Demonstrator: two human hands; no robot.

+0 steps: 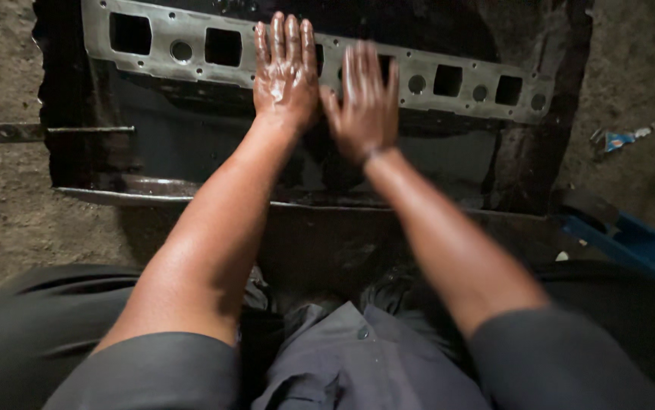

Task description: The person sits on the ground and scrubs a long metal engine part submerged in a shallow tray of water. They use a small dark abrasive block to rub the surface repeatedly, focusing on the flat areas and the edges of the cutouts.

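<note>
Grey metal plate [191,57] with square holes under flat wet hands

A small crumpled wrapper [617,139], blue and white, lies on the dirt floor well to the right of the right hand [365,102], past the edge of the dark tray. Its shape is irregular and flattened, with a pale torn end pointing to the upper right. Any print on it is too small to make out. It is farther still from the left hand [286,72]. No label, sign or screen shows anywhere around the hands.
</note>
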